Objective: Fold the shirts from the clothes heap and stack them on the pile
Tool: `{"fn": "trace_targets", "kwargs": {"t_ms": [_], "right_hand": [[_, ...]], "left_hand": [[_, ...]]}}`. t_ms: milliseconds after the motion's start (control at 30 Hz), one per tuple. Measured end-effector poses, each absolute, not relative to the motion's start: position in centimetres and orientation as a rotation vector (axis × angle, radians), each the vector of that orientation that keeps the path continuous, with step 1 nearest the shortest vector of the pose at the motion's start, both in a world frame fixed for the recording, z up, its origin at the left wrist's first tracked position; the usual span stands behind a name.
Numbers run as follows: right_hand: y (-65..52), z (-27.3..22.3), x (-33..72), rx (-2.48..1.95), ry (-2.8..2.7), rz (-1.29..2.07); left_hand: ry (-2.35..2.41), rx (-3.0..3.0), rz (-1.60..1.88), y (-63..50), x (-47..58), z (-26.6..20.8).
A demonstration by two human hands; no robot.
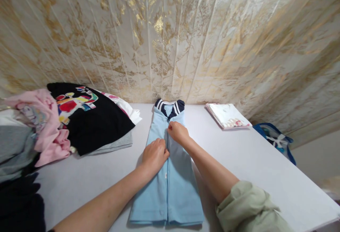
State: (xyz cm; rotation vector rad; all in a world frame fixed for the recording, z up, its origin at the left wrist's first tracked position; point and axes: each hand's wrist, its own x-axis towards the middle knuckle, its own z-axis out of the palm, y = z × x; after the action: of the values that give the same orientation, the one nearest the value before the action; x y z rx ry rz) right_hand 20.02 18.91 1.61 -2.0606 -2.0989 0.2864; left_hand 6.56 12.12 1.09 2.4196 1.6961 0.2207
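Note:
A light-blue shirt [183,193] with a navy, white-striped collar lies lengthwise on the white table, its two sides meeting along a middle seam. A small white tag shows beside that seam. My left hand [155,156] is closed with curled fingers on the shirt's left side, near the seam about halfway down. Just below the collar, my right hand [177,132] pinches the fabric at the top of the seam. The fingertips of both hands are partly hidden.
Left of the shirt lie a black printed T-shirt [106,125], a pink garment [49,125] and grey clothing [16,150]. A folded white garment [225,115] rests at the back right. Beyond the table's [252,168] right edge sits a blue-trimmed bag [276,141]. A gold-patterned curtain [164,47] hangs behind.

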Motion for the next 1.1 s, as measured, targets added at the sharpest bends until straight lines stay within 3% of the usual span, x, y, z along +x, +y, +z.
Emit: {"fn": "trace_targets", "kwargs": {"t_ms": [233, 433, 633, 767, 1100], "right_hand": [[20.0, -0.3, 18.1, -2.160, -1.873, 0.154], [20.0, -0.4, 18.5, -2.122, -1.889, 0.178], [19.4, 0.0, 19.4, -1.974, -1.918, 0.121], [19.2, -0.3, 19.3, -1.826, -2.016, -0.014], [20.3, -2.6, 19.5, -1.712, -2.105, 0.035]], "left_hand": [[1.647, 2.305, 0.406, 12.3, 6.2, 0.7], [1.475, 2.355, 0.334, 12.2, 6.2, 0.9], [1.467, 2.450, 0.641, 13.3, 5.5, -0.8], [1.422, 2.638, 0.529, 13.3, 5.7, -2.6], [1.457, 2.722, 0.374, 12.8, 5.8, -2.9]]}}
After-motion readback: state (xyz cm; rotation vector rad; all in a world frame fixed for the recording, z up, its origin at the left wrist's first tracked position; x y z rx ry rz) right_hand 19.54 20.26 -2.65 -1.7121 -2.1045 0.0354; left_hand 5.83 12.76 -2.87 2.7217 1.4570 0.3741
